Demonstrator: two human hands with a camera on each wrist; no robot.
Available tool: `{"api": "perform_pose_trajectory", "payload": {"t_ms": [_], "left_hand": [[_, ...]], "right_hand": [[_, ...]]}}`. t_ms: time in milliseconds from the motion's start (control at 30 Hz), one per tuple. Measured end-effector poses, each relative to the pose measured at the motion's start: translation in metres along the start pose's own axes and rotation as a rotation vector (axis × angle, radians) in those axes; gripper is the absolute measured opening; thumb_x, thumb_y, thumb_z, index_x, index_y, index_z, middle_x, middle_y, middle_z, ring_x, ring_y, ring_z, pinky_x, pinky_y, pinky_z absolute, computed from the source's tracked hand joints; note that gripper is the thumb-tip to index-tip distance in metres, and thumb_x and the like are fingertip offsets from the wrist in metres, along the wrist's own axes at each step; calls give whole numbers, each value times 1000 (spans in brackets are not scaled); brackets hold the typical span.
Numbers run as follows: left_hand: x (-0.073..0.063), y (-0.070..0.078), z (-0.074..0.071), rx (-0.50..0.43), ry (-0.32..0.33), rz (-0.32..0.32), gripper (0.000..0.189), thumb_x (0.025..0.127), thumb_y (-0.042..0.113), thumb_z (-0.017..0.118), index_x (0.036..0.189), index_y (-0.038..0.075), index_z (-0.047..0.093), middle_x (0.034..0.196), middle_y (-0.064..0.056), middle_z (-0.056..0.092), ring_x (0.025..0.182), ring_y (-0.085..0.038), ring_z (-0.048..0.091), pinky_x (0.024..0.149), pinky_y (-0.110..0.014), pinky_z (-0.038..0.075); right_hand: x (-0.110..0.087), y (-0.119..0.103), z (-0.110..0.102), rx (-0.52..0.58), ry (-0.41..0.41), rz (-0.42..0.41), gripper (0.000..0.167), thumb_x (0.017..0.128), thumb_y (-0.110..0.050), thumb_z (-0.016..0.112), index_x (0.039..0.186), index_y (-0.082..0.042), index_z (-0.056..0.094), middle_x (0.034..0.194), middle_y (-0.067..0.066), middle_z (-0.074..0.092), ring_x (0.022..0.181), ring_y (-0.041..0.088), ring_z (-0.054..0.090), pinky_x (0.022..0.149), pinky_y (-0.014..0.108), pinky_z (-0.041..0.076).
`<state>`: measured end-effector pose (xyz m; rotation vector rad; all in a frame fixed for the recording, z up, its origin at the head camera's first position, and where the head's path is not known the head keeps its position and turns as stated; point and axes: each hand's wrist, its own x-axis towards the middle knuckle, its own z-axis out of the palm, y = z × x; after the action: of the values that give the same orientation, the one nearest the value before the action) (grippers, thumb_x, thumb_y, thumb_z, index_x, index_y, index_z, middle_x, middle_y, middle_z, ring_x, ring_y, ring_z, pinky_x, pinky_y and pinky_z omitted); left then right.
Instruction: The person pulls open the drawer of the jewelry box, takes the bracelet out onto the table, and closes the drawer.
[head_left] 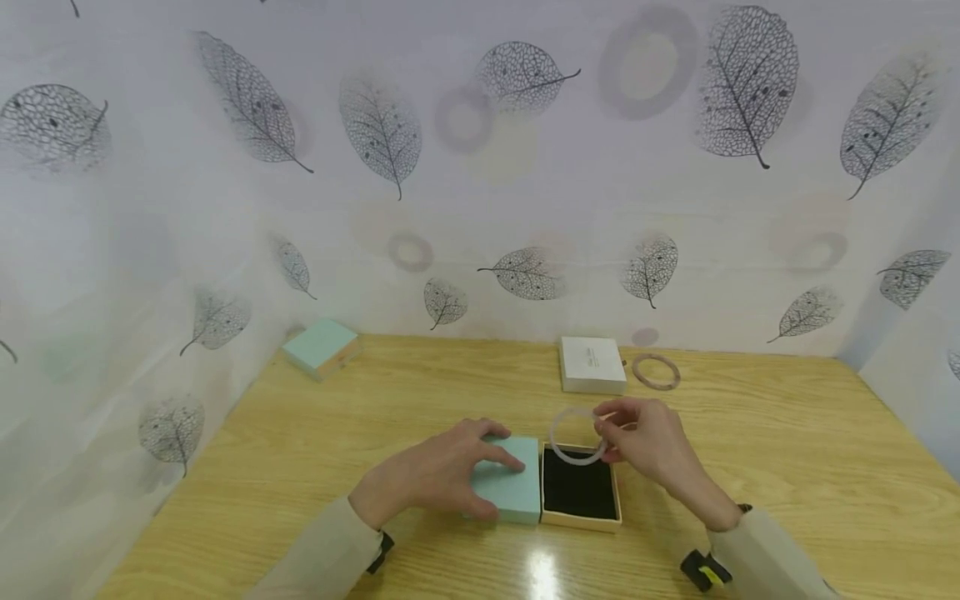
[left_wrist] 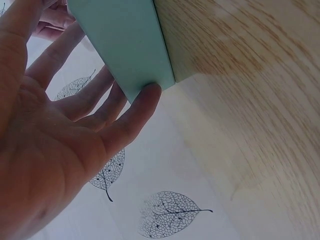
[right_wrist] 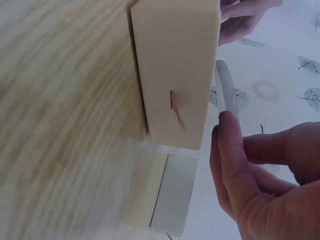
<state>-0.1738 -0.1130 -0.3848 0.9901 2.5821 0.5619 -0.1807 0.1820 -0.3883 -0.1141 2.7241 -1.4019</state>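
Note:
A mint green box sleeve [head_left: 517, 493] lies on the table, its cream drawer [head_left: 581, 523] pulled out to the right and lined with a black pad [head_left: 576, 487]. My left hand [head_left: 442, 468] holds the sleeve from the left, thumb at its near edge, index finger across its top. In the left wrist view the little finger presses the sleeve's end [left_wrist: 127, 50]. My right hand [head_left: 652, 437] pinches a pale translucent bangle [head_left: 579, 461] by its right side, above the drawer. The right wrist view has that bangle [right_wrist: 227, 87] almost edge-on, beside the drawer front with its ribbon tab [right_wrist: 178, 112].
Farther back stands a white box [head_left: 592, 364], with a pinkish-brown bangle [head_left: 660, 387] lying to its right. Another mint green box [head_left: 322, 343] sits at the table's far left corner. A leaf-patterned curtain [head_left: 465, 208] hangs behind the table.

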Motion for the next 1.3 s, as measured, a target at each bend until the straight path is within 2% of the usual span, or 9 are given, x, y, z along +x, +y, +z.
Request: {"api": "perform_pose_trajectory", "payload": {"t_ms": [233,567,833,1067,1300], "left_hand": [[0,0,0,5,-2,1,54,82,37,86,133,36,68,156,-3,46,138,-24,48,113,-42,48],[1,0,-1,10,3,3,53,82,38,85,132,37,68,156,-3,46,138,-23,48,113,-41,48],[1,-2,0,10,6,9,54,82,38,85,133,36,68,156,-4,46,138,-23,48,113,-41,48],[0,-2,0,-7,-5,-1,53,82,38,85,133,38,68,157,-2,46,138,-23,47,114,-42,47],[1,-2,0,-6,-4,2,53,82,38,85,132,38,68,156,-2,47,139,-23,47,114,-41,47]], "right_hand": [[9,0,1,4,-21,0,24,97,-8,66,117,5,69,102,21,76,66,18,74,60,31,63],[22,0,5,87,-63,19,25,97,-6,65,118,6,66,105,25,74,68,19,74,62,30,63],[29,-1,8,125,-106,20,20,97,-3,63,112,9,69,101,24,72,71,18,74,66,30,64],[37,-5,14,153,-130,30,20,97,2,62,111,14,69,102,29,71,71,22,75,68,34,65],[45,-8,19,94,-161,13,19,96,1,62,109,12,71,100,27,72,72,21,74,67,35,65]]}}
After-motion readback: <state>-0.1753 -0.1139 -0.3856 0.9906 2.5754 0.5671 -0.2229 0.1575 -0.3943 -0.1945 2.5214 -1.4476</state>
